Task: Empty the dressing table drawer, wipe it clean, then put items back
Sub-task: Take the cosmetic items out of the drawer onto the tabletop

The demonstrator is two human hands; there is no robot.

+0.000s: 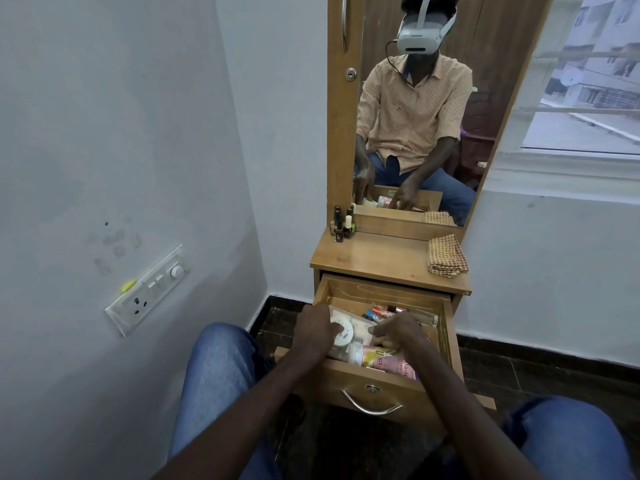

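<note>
The wooden drawer (446, 341) of the dressing table stands pulled out, full of toiletries. My left hand (317, 327) rests curled on a round white jar (343, 332) at the drawer's left. My right hand (398, 332) reaches into the middle, its fingers curled among the items beside a pink bottle (388, 364) that lies along the front. What the right fingers hold is hidden. Small lipsticks (377, 311) and a clear glass bottle (424, 318) lie at the back. A folded checked cloth (446, 256) sits on the tabletop at the right.
Several nail polish bottles (343, 225) stand at the tabletop's back left, below the mirror (415, 116). A white wall with a switch panel (149, 289) is to the left. My knees (221, 358) flank the drawer, above a dark floor.
</note>
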